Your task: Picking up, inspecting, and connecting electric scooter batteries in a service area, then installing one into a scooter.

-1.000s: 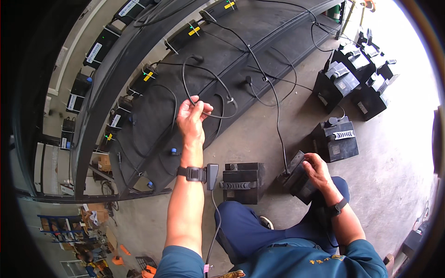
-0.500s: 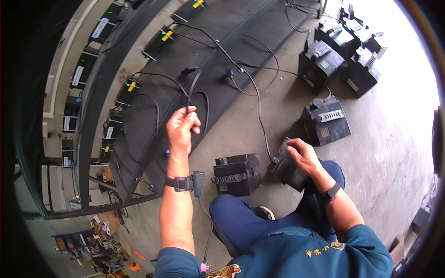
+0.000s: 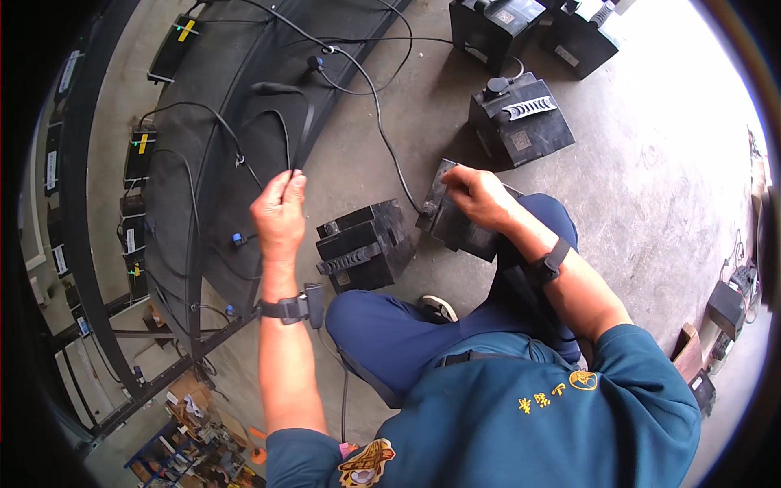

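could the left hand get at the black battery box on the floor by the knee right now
Probably not at once: the left hand is closed on a black cable. The black battery box sits just right of it on bare floor with nothing between, so once the cable is let go the way looks free.

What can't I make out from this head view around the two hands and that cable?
- Cable end: the left hand pinches a black cable; the part inside its grip is covered by the fingers.
- Black box under the right hand: its top face is hidden by the hand, its lower part by the knee.
- Cable-to-box joint: too small to tell whether it is plugged in.
- Far boxes: cut off by the top edge.
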A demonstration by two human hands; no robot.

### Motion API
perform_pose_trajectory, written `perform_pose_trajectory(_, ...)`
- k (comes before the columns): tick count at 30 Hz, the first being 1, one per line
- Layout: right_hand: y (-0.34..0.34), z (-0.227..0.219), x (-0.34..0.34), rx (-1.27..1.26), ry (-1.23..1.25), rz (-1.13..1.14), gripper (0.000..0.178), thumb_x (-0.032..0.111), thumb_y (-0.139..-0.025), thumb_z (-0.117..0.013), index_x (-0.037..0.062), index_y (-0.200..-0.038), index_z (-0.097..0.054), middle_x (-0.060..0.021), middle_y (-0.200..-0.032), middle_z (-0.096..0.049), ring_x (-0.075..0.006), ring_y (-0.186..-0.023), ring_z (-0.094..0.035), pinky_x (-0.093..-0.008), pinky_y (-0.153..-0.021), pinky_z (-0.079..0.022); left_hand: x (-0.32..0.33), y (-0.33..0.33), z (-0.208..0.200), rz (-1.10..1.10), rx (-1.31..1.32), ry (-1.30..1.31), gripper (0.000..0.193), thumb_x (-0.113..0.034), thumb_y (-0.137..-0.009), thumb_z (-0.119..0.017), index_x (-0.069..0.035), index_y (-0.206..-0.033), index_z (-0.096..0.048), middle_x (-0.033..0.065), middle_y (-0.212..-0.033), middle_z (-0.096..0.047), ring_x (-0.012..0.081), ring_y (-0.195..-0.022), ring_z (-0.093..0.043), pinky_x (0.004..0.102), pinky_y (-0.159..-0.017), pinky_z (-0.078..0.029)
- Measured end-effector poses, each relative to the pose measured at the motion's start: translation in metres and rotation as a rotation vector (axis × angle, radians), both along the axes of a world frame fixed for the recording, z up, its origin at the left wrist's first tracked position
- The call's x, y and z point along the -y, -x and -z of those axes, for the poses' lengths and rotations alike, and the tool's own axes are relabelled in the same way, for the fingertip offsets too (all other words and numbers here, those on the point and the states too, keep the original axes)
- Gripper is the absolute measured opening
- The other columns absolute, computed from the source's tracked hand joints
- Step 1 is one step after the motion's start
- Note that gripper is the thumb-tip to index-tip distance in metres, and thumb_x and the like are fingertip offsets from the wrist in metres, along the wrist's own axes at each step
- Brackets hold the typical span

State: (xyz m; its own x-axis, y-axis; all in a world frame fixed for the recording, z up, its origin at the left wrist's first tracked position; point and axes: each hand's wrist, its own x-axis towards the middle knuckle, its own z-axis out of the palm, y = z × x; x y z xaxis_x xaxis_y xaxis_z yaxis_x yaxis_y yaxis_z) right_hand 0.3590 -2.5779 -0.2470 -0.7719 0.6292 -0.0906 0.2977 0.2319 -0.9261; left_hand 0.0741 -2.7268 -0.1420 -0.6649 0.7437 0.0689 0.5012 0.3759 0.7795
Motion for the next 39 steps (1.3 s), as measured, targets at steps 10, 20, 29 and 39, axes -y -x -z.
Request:
perform_pose_trajectory(10, 0.059, -0.049, 0.085, -0.037, -1.041, -0.990, 0.017, 0.024, -0.078, -0.059, 0.0102, -0.082, -0.068, -0.0045, -0.083, -0.066, -0.0261, -0.081, -0.063, -0.0425, -0.071, -0.049, 0.039, -0.038, 0.067, 0.247, -0.495, 0.231, 0.020, -0.025, -0.085, -0.066, -0.005, -0.086, -0.069, 0.0145, -0.081, -0.068, 0.0363, -0.074, -0.065, 0.0454, -0.065, -0.051)
perform_pose_trajectory(20, 0.144, 0.017, 0.065, 1.245, -0.829, -1.405, 0.026, 0.019, -0.069, -0.078, 0.0149, -0.095, -0.075, -0.0031, -0.090, -0.072, -0.0229, -0.073, -0.069, -0.0436, -0.048, -0.051, 0.070, 0.026, 0.059, -0.241, -0.432, -0.002, 0.022, -0.023, -0.087, -0.068, -0.002, -0.094, -0.069, 0.0205, -0.078, -0.066, 0.0385, -0.072, -0.065, 0.0426, -0.062, -0.050)
perform_pose_trajectory(29, 0.124, 0.071, 0.054, 1.269, -0.961, -1.348, 0.024, 0.019, -0.071, -0.078, 0.0190, -0.095, -0.077, -0.0014, -0.098, -0.073, -0.0239, -0.088, -0.070, -0.0471, -0.060, -0.053, 0.094, 0.105, 0.140, -0.608, -0.540, -0.113, 0.023, -0.027, -0.091, -0.064, -0.004, -0.096, -0.066, 0.0177, -0.075, -0.068, 0.0367, -0.068, -0.065, 0.0430, -0.061, -0.050)
perform_pose_trajectory(39, 0.150, -0.003, 0.061, 1.334, -0.818, -1.281, 0.027, 0.022, -0.069, -0.076, 0.0167, -0.096, -0.075, -0.0039, -0.094, -0.073, -0.0248, -0.089, -0.070, -0.0422, -0.065, -0.056, 0.118, 0.140, 0.164, -0.260, -0.616, 0.144, 0.011, -0.018, -0.087, -0.064, -0.007, -0.086, -0.064, 0.0119, -0.077, -0.067, 0.0317, -0.074, -0.064, 0.0424, -0.072, -0.046)
